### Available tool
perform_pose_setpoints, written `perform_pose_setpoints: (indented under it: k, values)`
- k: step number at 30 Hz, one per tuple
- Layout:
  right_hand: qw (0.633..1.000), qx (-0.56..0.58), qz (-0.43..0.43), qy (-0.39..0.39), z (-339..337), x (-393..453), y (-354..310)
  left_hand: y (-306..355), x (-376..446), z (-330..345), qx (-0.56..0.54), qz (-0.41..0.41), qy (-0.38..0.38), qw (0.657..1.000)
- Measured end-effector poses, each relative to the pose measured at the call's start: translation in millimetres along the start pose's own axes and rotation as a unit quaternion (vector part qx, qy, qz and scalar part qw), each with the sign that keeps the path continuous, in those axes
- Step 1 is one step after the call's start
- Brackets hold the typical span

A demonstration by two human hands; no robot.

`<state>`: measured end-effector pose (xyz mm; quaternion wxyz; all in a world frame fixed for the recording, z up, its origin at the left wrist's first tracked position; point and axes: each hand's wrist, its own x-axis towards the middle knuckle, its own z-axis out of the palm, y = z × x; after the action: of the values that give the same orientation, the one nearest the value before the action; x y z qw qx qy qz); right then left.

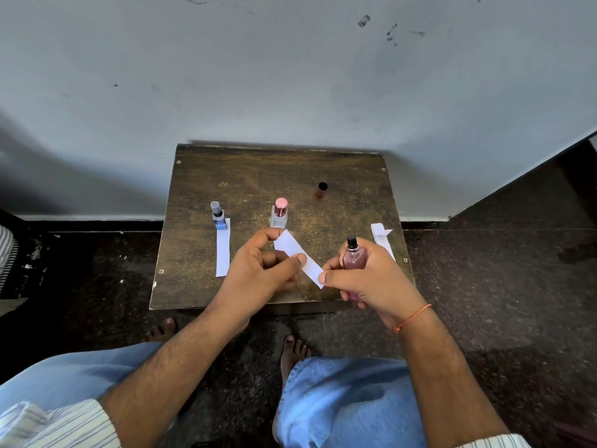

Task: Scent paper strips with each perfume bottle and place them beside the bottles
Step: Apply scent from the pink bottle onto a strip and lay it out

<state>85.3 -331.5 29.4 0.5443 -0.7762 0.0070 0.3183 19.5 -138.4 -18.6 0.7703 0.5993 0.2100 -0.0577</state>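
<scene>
My left hand (pixel 261 270) pinches a white paper strip (pixel 295 250) between thumb and fingers above the small brown table (pixel 258 176). My right hand (pixel 368 276) grips an uncapped pink perfume bottle (pixel 354 258), its black nozzle up; the right thumb touches the strip's near end. A blue bottle (pixel 219 216) stands at the left with a white strip (pixel 223 250) lying beside it. A clear bottle with a pink cap (pixel 279 213) stands in the middle. The brown cap (pixel 322 190) stands alone further back.
More white paper strips (pixel 381 236) lie near the table's right edge. The table stands against a pale wall, on a dark speckled floor. My bare feet and blue-jeaned knees are below the table's front edge.
</scene>
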Motion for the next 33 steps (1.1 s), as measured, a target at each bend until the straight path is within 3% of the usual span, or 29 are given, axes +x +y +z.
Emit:
perform_pose_setpoints:
  k: [12,20,29,33]
  values:
    - [1.000,-0.011,0.008,0.028,-22.1,11.5,-1.0,0.9,1.9,-15.0,-0.017,-0.050,0.021,0.998]
    - [0.991,0.031,-0.045,0.119,-27.9,34.0,0.0,-10.7,-2.6,-10.0,0.136,-0.054,-0.009,0.989]
    - [0.980,-0.092,-0.089,0.155,-19.1,73.9,3.8,-20.4,-7.8,29.1,0.074,-0.167,-0.059,0.981]
    - [0.968,-0.174,-0.107,0.148,-20.1,89.7,2.9,-16.7,-5.0,43.4,0.105,-0.204,-0.110,0.967]
